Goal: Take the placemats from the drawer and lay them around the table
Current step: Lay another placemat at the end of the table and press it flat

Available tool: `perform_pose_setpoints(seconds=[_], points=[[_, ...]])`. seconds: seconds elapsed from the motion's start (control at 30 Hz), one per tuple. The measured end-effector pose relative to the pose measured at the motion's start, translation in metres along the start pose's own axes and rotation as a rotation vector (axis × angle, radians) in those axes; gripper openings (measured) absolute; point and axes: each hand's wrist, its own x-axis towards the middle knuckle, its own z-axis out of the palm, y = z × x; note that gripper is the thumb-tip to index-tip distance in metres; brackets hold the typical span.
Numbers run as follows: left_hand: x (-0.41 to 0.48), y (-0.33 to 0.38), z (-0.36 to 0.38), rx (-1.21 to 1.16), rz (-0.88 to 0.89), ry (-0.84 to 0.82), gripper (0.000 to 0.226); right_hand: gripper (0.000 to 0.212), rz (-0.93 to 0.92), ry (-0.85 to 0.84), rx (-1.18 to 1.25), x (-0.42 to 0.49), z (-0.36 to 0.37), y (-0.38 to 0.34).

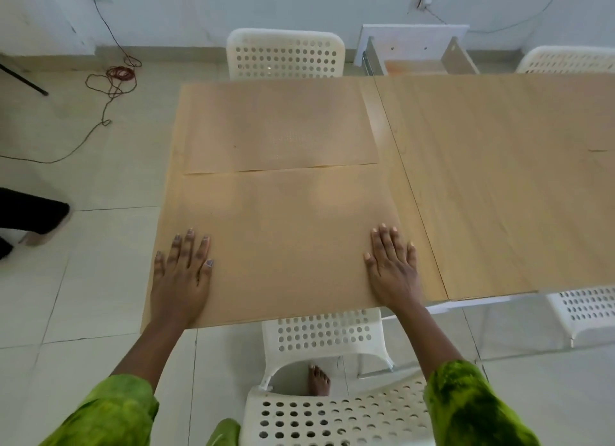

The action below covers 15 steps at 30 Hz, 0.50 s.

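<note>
Flat palms (181,272) on tan placemat (286,239)

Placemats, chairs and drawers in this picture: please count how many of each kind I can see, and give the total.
Placemats: 2, the far placemat and the near placemat
White chairs: 4, at
Open drawer: 1
Total: 7

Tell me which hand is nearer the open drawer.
Right. The right hand lies flat on the near placemat, below the open drawer across the table; the left hand lies farther left.
</note>
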Motion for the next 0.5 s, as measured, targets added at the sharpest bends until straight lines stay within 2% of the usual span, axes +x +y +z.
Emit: perform_pose_setpoints(seconds=[0.17, 0.3, 0.4, 0.5], points=[[0.002, 0.002, -0.004, 0.04, -0.009, -0.038, 0.07, 0.065, 0.018, -0.065, 0.038, 0.0, -0.009, -0.004], [0.003, 0.009, -0.018, 0.058, -0.019, -0.132, 0.056, 0.058, 0.019, -0.05, 0.167, -0.001, -0.019, -0.018], [0.002, 0.01, -0.036, -0.123, -0.047, -0.068, 0.049, 0.049, -0.04, 0.076, 0.362, 0.001, -0.025, -0.053], [-0.002, 0.002, -0.055, -0.392, -0.071, 0.034, 0.041, 0.042, -0.084, 0.084, 0.592, 0.0, -0.028, -0.099]])
